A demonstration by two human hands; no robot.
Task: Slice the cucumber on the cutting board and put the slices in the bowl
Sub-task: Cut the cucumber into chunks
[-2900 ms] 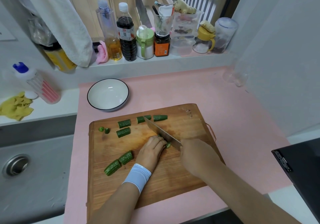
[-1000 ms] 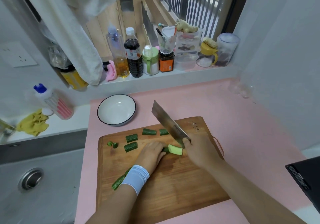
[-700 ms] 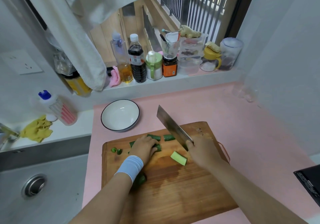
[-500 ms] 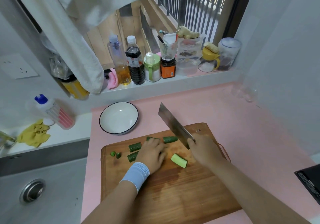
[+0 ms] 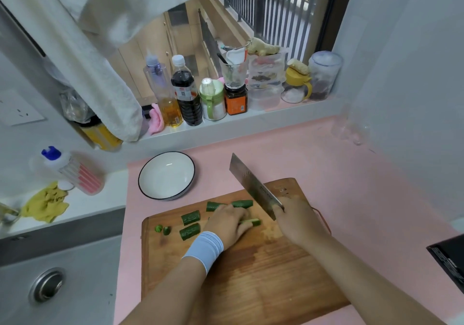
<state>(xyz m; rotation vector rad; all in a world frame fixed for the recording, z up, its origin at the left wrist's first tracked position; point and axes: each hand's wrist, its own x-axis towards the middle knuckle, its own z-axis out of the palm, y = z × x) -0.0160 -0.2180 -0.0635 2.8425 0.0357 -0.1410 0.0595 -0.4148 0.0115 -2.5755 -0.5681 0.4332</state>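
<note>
Your bowl (image 5: pixel 167 176) is empty, just beyond the board (image 5: pixel 251 274). Cut chunks (image 5: pixel 190 218) lie at the board's left; your left hand (image 5: pixel 229 221) curls around another cucumber piece (image 5: pixel 254 222), and your right hand (image 5: pixel 296 220) grips the raised knife (image 5: pixel 253 189). Slicing looks partway done; nothing is transferred yet.

Soft, even daylight enters from the window (image 5: pixel 273 8) at 12 o'clock. Shadows are faint. Wide-angle bending curves edges at 3 and 9 o'clock; the towel (image 5: pixel 100 48) at 11 looks blurred.
</note>
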